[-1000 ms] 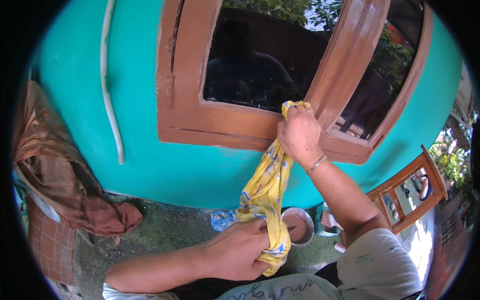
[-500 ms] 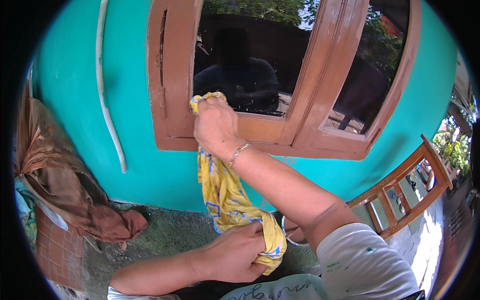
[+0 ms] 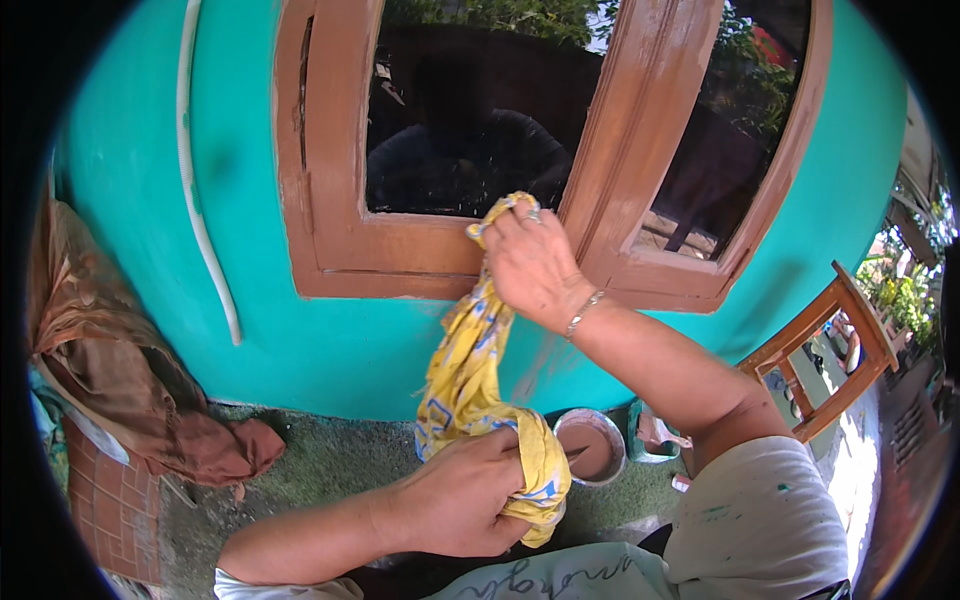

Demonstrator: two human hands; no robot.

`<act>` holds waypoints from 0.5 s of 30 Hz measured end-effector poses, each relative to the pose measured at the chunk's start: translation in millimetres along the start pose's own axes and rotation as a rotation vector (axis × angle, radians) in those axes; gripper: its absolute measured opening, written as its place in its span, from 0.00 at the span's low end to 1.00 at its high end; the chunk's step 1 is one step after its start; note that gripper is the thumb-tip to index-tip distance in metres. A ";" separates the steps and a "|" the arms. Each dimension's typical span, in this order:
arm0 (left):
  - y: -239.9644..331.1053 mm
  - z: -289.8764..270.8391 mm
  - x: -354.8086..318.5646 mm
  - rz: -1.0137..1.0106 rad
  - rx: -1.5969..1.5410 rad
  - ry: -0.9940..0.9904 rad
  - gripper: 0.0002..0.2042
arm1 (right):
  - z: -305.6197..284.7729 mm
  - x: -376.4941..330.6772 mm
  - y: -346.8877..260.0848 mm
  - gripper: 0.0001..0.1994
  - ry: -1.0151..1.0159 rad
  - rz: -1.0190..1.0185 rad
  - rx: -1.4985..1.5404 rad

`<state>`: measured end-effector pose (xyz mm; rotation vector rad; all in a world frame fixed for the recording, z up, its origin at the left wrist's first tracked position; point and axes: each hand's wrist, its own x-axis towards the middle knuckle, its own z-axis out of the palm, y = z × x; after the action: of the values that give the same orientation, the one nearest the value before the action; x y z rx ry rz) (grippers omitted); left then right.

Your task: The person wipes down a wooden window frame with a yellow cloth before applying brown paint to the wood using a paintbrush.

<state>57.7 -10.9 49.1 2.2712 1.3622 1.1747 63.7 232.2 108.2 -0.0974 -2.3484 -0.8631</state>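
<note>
A long yellow cloth (image 3: pixel 465 365) with blue and white patterning hangs stretched between my two hands. One end is bunched under the fingers of my right hand (image 3: pixel 530 255), pressed against the lower right part of the window glass (image 3: pixel 465 130) near the brown wooden frame (image 3: pixel 420 240). A bracelet circles my right wrist. Lower down and close to my body, my left hand (image 3: pixel 460 495) is closed round the cloth's other end, with a loop of it wrapped over the fist.
Below the turquoise wall (image 3: pixel 370 350) stand a bucket of brown paint (image 3: pixel 588 448) and a small green container (image 3: pixel 652 440). A wooden chair (image 3: pixel 825 350) is at the right. Brown draped fabric (image 3: pixel 130 370) lies at the left, beside a white pipe (image 3: pixel 200 210) on the wall.
My right hand has moved right along the bottom of the glass, taking its end of the cloth along. The paint bucket now shows more fully. My left hand has stayed nearly in place.
</note>
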 end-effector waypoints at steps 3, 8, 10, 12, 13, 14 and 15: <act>-0.9 0.8 2.9 0.019 -0.012 -0.015 0.15 | 0.2 -25.3 43.4 0.10 -0.069 0.021 -0.133; -3.4 4.5 7.4 -0.031 -0.017 -0.060 0.16 | -13.0 -28.7 70.2 0.09 -0.140 -0.313 -0.277; -1.7 7.5 9.3 -0.038 -0.034 -0.062 0.17 | -34.4 -10.7 89.6 0.08 -0.097 -0.316 -0.303; -2.5 10.3 12.8 -0.023 -0.042 -0.052 0.18 | -60.9 10.0 110.7 0.07 0.035 -0.168 -0.434; -3.7 10.5 14.8 -0.010 -0.036 -0.044 0.18 | -76.6 19.8 123.4 0.07 0.173 -0.111 -0.449; -5.4 11.0 17.0 0.004 -0.028 -0.036 0.19 | -89.2 24.5 133.6 0.08 0.222 -0.011 -0.526; -7.2 11.4 19.3 0.019 -0.046 -0.035 0.19 | -101.7 27.8 138.0 0.08 0.401 0.039 -0.598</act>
<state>66.3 11.0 47.5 2.2672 1.2900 1.1543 133.1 274.7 261.6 -0.1944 -1.6605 -1.3959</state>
